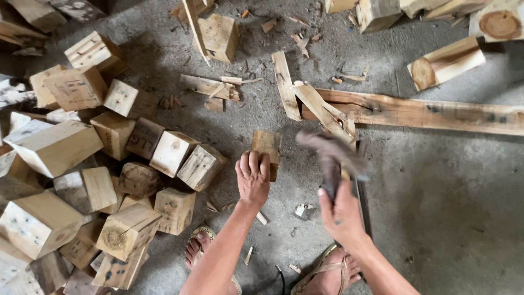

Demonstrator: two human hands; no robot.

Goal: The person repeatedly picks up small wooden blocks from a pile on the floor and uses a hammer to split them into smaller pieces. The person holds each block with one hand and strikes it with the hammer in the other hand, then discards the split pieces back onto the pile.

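My left hand [252,177] grips a small wooden block [267,145] standing on the concrete floor, fingers wrapped over its near end. My right hand [340,210] is closed around the handle of a hammer [333,158], whose head is blurred by motion just right of the block and above a dark metal bar [362,199]. My two feet in sandals [203,243] [327,276] show at the bottom edge.
A big heap of cut wooden blocks [82,180] fills the left side. A long rough plank [426,112] lies to the right, with split slats [286,84] and splinters near it. More blocks [445,63] sit along the top edge.
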